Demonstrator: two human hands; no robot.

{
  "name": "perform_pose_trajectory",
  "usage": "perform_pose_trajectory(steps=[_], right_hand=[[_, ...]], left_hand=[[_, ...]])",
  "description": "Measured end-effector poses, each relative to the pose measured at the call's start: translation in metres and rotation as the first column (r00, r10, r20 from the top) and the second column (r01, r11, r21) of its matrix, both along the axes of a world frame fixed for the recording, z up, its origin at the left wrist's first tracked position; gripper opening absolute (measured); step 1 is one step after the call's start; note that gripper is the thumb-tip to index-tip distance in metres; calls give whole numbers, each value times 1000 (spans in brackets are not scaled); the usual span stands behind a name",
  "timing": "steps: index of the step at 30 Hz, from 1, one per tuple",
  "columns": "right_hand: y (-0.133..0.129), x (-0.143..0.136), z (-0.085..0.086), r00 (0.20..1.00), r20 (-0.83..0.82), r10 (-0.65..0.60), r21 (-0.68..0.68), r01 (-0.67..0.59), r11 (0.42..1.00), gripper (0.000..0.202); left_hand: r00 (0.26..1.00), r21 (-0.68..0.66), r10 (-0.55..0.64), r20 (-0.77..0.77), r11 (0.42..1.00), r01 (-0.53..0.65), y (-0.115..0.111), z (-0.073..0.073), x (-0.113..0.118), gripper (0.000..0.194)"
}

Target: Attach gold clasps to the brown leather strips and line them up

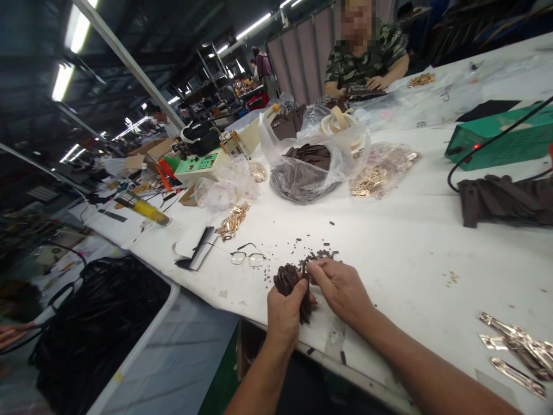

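Note:
Near the front edge of the white table, my left hand [284,314] is closed around a bundle of dark brown leather-like strips [287,279], looped at the top with ends hanging below. My right hand [341,285] is beside it, thumb and fingers pinched at the bundle's right side. Between these fingers the end of one brown strip partly shows; the fingers hide the rest. Small dark offcuts [323,253] lie scattered just beyond my hands. A pair of eyeglasses [248,259] rests on the table to the left.
A clear bag of brown strips [302,184] stands farther back, beside a bag of gold metal pieces [371,178]. More metal pieces [518,349] lie at right. A green box [501,138] trails a black cable. Across the table sits a co-worker [367,60]. A black-filled bin [103,323] is at left.

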State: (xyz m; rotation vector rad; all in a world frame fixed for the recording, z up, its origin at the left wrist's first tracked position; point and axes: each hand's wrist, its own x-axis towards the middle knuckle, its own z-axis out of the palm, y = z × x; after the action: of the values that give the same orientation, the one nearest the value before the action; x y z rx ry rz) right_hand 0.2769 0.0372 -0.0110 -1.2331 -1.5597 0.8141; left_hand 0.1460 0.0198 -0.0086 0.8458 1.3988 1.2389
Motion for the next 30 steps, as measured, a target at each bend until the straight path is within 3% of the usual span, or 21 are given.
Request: perform_pose_trajectory(steps=[3, 5, 7, 9, 11, 14, 16, 19, 23, 30], right_hand=[[-2, 1, 5, 994, -55, -96, -102, 90, 991, 43], [-5, 1, 8, 997, 29, -66, 6, 66, 998, 39], [-8, 1, 11, 987, 159, 25, 183, -54, 982, 31], [-9, 2, 12, 978, 190, 90, 255, -138, 957, 26], [-6, 4, 11, 997, 44, 56, 172, -63, 983, 27], [2, 8, 9, 963, -254, -93, -116, 65, 991, 31], [7, 9, 7, 938, -328, -111, -276, 17, 961, 31], [9, 6, 6, 953, -298, 44, -354, -153, 922, 26], [6, 0, 5, 935, -259, 241, -241, -304, 922, 24], [10, 8, 5, 952, -110, 286, -56, -293, 954, 18]], left_hand=[[998, 3, -47, -40, 999, 47, -1, -2, 0, 30], [997, 19, -43, -66, 999, 44, 0, -6, -2, 27], [997, 39, -34, -62, 999, 37, 2, -9, -6, 26], [998, 38, -54, -27, 998, 55, 5, -11, -9, 28], [995, -4, -92, 33, 996, 92, 6, -10, -13, 30], [987, -67, -90, 130, 993, 99, 6, -6, -17, 35], [981, -69, -90, 173, 992, 103, 6, -3, -20, 35], [966, -63, -124, 226, 988, 142, 6, -1, -23, 32], [956, -54, -174, 236, 980, 192, 7, -1, -26, 26], [944, -87, -231, 234, 962, 257, 8, 1, -32, 29]])
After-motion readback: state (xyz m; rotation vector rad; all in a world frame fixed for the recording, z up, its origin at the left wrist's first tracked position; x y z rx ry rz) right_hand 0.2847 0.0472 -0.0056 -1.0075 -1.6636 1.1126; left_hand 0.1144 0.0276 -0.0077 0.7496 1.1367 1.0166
